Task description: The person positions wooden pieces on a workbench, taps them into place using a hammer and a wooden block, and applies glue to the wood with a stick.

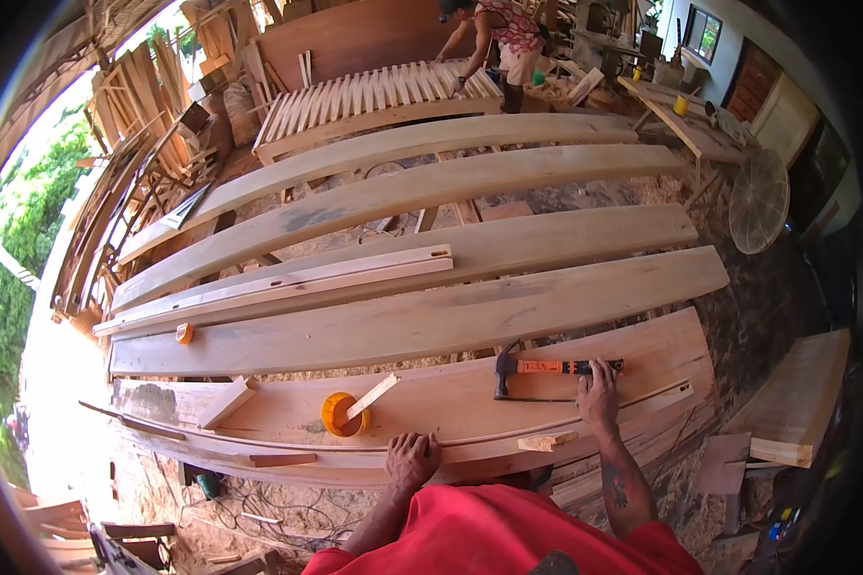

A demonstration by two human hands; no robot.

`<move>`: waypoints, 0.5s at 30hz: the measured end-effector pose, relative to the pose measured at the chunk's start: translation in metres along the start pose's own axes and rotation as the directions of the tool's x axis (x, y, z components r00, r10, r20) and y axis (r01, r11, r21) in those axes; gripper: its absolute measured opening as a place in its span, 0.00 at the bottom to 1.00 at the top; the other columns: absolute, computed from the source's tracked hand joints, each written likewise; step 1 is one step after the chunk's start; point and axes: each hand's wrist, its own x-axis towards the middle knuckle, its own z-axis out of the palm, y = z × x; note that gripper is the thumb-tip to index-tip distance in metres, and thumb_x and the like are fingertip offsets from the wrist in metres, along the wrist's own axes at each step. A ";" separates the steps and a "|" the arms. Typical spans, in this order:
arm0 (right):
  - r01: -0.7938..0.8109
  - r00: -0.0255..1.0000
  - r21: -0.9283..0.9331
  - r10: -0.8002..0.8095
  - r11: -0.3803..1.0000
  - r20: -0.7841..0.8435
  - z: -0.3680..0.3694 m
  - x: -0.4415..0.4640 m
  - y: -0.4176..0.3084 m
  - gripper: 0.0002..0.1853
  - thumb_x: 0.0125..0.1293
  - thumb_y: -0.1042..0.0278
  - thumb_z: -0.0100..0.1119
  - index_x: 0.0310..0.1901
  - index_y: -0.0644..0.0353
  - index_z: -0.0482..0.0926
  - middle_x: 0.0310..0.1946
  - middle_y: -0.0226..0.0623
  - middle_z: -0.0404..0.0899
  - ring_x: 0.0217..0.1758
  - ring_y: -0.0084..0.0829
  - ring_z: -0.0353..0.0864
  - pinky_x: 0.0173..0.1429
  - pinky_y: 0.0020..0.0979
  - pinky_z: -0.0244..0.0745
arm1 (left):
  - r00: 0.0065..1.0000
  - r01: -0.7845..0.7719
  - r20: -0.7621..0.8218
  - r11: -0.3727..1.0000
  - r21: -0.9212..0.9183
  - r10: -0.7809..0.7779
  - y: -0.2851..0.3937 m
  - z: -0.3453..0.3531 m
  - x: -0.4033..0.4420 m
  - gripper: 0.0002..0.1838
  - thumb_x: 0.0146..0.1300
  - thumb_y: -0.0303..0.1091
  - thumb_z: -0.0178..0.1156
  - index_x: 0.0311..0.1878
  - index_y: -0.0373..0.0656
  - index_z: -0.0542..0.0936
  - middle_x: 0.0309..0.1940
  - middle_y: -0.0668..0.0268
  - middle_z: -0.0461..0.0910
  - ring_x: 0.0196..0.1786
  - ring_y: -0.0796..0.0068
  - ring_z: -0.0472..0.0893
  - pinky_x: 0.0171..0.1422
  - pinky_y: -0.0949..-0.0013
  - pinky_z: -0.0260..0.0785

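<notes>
Across the nearest broad plank [470, 388] lies a hammer [556, 366], its black claw head to the left. My right hand [598, 393] has its fingers around the black end of the orange handle. At the plank's near edge, my left hand [413, 458] rests with bent fingers over a long thin strip [489, 437]. Left of centre stands an orange cup [334, 414] with a flat wooden stick [372, 395] leaning in it. A short wood block [228, 403] is farther left, and a small offcut [548, 441] lies between my hands.
Several long planks [422, 307] lie parallel beyond, one bearing grooved strips [297, 284] and a small orange object [184, 333]. Another person [508, 29] bends over a slatted frame [374, 101] at the back. A round fan [759, 201] stands right; cables [278, 513] lie on the floor.
</notes>
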 end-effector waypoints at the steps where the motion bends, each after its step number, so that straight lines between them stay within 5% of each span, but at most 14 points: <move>1: 0.003 1.000 0.002 -0.003 1.000 -0.002 0.000 0.000 0.000 0.22 0.66 0.67 0.58 0.60 0.65 0.73 0.64 0.50 0.70 0.69 0.51 0.66 0.73 0.47 0.62 | 1.000 0.001 -0.003 1.000 -0.002 -0.001 0.000 0.000 0.000 0.09 0.59 0.34 0.64 0.24 0.46 0.79 0.24 0.64 0.80 0.31 0.62 0.80 0.39 0.59 0.69; 15: 0.009 1.000 0.001 -0.009 1.000 -0.003 -0.001 -0.001 -0.001 0.22 0.67 0.67 0.57 0.60 0.65 0.72 0.64 0.50 0.70 0.69 0.51 0.66 0.74 0.47 0.60 | 1.000 0.007 0.015 1.000 -0.001 -0.007 0.000 -0.002 0.000 0.09 0.59 0.34 0.64 0.25 0.45 0.79 0.24 0.64 0.80 0.31 0.62 0.80 0.40 0.58 0.69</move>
